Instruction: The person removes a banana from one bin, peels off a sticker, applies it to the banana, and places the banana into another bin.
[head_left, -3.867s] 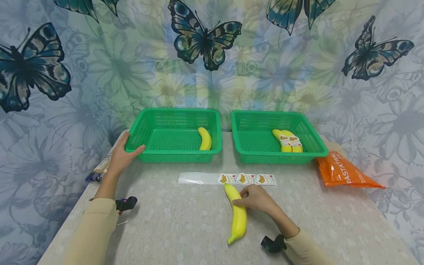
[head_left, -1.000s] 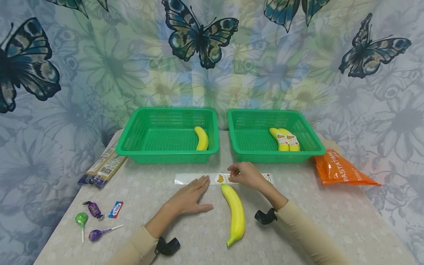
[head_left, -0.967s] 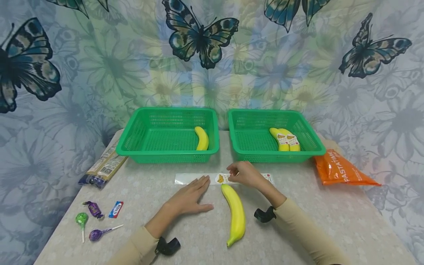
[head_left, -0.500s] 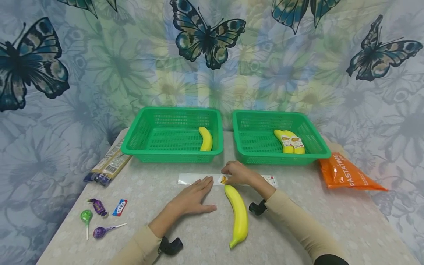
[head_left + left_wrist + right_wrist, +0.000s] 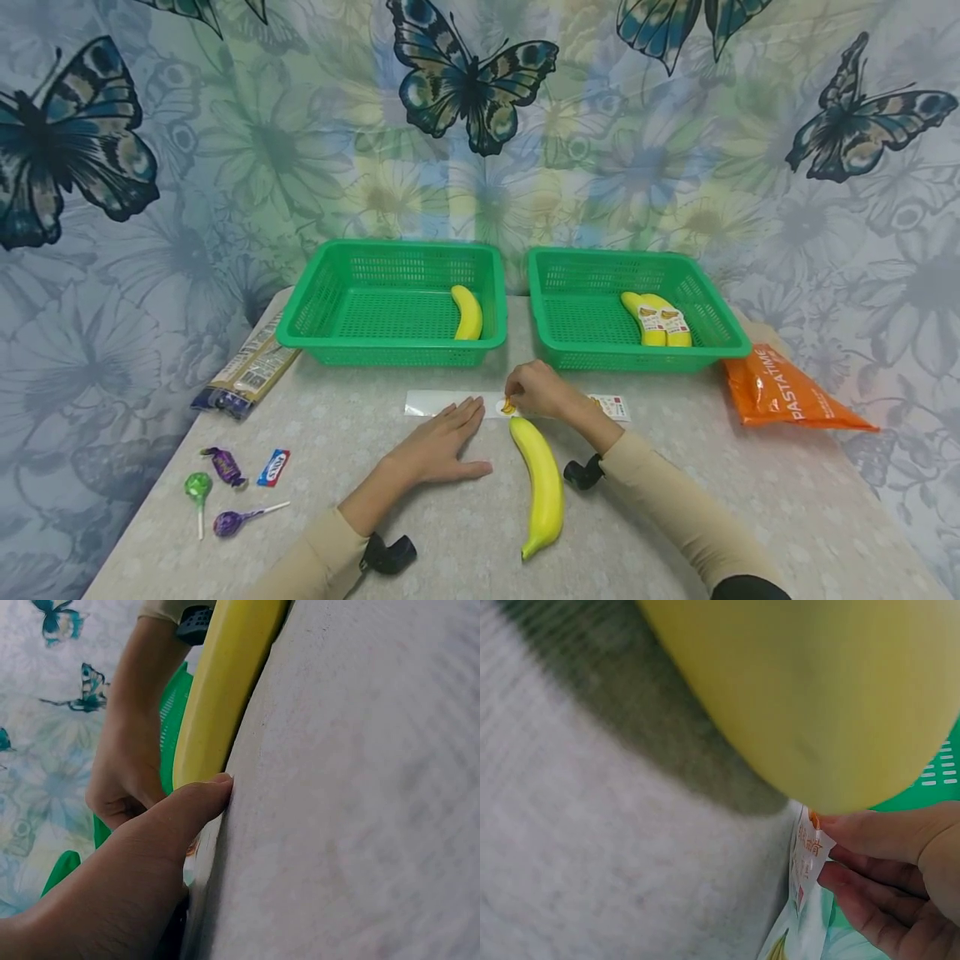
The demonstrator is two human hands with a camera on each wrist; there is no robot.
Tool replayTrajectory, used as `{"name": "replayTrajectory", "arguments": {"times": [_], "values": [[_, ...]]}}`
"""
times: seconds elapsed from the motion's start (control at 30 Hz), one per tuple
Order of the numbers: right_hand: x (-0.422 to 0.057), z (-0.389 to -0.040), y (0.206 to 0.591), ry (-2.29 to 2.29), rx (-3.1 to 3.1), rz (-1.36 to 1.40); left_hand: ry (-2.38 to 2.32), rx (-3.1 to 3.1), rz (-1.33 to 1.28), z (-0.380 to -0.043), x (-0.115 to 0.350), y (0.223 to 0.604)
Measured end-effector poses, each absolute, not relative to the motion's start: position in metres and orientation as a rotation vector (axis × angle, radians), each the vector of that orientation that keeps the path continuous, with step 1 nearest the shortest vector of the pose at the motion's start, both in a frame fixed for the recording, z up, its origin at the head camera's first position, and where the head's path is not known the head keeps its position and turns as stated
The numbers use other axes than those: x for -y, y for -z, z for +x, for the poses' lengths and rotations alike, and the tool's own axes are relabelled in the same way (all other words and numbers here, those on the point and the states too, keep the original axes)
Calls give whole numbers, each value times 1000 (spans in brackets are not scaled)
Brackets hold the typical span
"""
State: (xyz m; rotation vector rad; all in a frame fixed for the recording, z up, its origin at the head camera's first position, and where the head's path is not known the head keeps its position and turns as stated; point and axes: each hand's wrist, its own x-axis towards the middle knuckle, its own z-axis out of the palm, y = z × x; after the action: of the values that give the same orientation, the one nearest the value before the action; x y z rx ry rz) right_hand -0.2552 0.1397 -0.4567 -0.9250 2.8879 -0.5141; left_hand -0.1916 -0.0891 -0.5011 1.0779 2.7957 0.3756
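A white strip of banana stickers (image 5: 435,403) lies across the table in the head view. My left hand (image 5: 438,442) rests flat on it, fingers straight and thumb spread. My right hand (image 5: 543,392) pinches the edge of the leftmost sticker (image 5: 810,847), thumb and fingers at its corner in the right wrist view. This hand hides the middle of the strip; the end sticker shows past it. A yellow banana (image 5: 542,492) lies lengthwise just below the strip, between both forearms. The left wrist view shows the left thumb (image 5: 202,799) near the banana's tip.
The left green basket (image 5: 390,354) holds one banana (image 5: 467,313); the right green basket (image 5: 637,358) holds two bananas with stickers (image 5: 663,325). An orange bag (image 5: 787,392) lies at right. A gold-and-blue packet (image 5: 247,371), two lollipops (image 5: 228,523) and wrapped candies (image 5: 273,467) lie at left.
My left hand has come from the left basket onto the strip. My right hand has let go of the banana, reached the strip and shifted left to pinch the leftmost sticker.
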Motion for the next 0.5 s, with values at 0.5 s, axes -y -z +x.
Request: {"name": "replayTrajectory", "arguments": {"times": [0.5], "values": [[-147, -246, 449, 598, -2932, -893, -357, -2795, 1068, -193, 87, 501]]}}
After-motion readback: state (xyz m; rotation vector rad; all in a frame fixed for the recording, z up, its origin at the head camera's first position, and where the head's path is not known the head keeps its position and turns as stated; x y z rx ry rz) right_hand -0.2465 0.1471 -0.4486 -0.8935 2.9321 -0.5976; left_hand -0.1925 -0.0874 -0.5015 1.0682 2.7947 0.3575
